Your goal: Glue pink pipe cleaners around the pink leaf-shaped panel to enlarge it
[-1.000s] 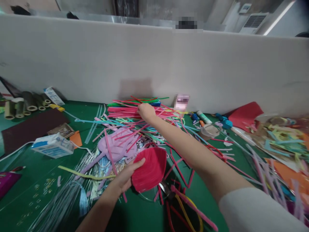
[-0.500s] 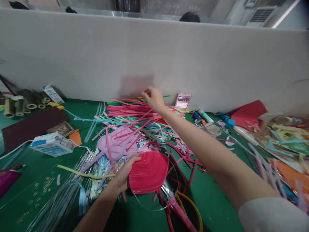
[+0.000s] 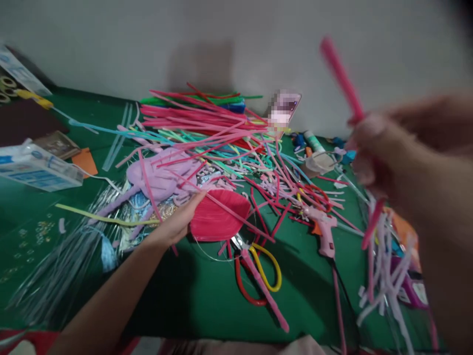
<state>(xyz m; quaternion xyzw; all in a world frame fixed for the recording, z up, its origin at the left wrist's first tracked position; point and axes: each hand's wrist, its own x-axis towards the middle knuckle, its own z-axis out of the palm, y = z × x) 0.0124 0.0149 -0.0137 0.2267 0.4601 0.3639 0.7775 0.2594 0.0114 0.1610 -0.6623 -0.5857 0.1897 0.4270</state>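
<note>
My left hand (image 3: 179,222) holds the left edge of a red-pink panel (image 3: 219,222) of closely laid strips, its fingers partly hidden. Raised close to the camera at the right, my blurred right hand (image 3: 402,153) pinches a pink pipe cleaner (image 3: 340,76), whose ends stick out above and below the fingers. One loose pink pipe cleaner crosses the front of the panel. Scissors (image 3: 277,278) with red and yellow handles lie just below it, with a pink fuzzy rod (image 3: 264,286) across them. A purple fuzzy figure (image 3: 158,175) is beside the left hand.
Pink, red and green pipe cleaners (image 3: 199,118) are heaped at the back before a grey partition (image 3: 129,39). A pink glue gun (image 3: 325,231) with a cord lies right of centre. A phone (image 3: 284,111) leans at the back; a white-blue carton (image 3: 44,165) stands left.
My right hand has come from the back heap toward the camera and right, carrying a pink pipe cleaner. My left hand still holds the panel. The view has tilted down, bringing the glue gun into sight.
</note>
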